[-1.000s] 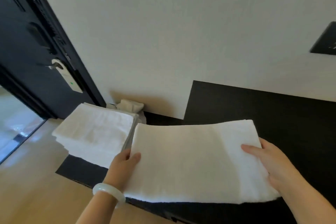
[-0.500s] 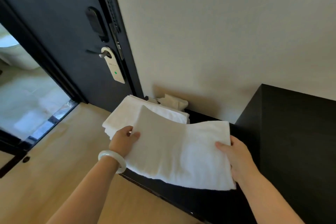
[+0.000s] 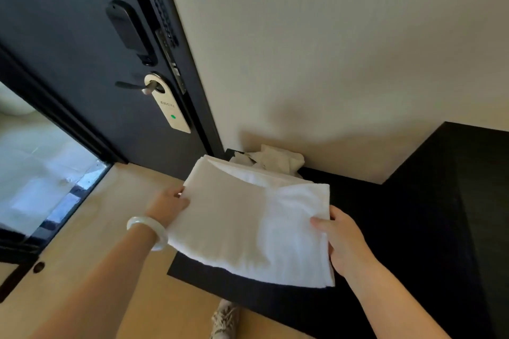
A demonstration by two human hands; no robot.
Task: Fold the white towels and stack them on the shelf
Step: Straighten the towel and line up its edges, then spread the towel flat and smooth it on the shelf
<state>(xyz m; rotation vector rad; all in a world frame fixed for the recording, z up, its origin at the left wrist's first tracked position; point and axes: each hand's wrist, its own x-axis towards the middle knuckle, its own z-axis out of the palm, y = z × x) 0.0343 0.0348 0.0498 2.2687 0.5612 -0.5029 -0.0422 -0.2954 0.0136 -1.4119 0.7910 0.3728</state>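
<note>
Mid-frame, our left hand (image 3: 168,205) and right hand (image 3: 340,242) gripped the folded white cloth towel (image 3: 248,231), apparently above stacked white towels (image 3: 264,177).

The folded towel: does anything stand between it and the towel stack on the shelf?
Nothing visible. The left hand and right hand hold the folded towel above the towel stack; crumpled cloths lie behind it.

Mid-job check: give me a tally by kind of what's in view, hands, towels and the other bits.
Hands: 2, left hand and right hand
In their grip, folded towel: 1
towel stack beneath, layers uncountable: 1
crumpled cloth pile: 1
door hanger: 1
bracelet: 1
shoe: 1
Total: 8
</note>
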